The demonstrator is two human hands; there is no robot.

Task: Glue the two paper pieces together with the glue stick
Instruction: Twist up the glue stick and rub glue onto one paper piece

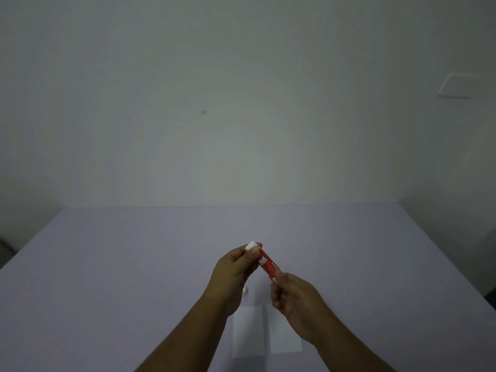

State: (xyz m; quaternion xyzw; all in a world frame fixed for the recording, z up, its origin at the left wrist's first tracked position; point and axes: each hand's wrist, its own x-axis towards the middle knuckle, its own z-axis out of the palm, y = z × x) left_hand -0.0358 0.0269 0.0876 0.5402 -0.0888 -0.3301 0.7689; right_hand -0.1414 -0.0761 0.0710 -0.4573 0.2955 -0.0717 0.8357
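I hold the glue stick (267, 264) up over the table (107, 264), a little beyond the two paper pieces. It is a light, stiff plastic tube, smooth enough to slip, so I judge it is best taken at its two ends. My left hand (233, 267) pinches the white cap (252, 246) at the far end between thumb and fingertips; my right hand (292, 299) grips the near end of the red tube, fingers curled around it. Both forearms reach in from the near edge and meet at the middle. The left paper piece (248, 331) and the right paper piece (281, 336) lie flat side by side below my wrists, close but apart; they look thin and floppy. A small white thing (245, 290) sits on the table beside my left wrist; I cannot tell what.
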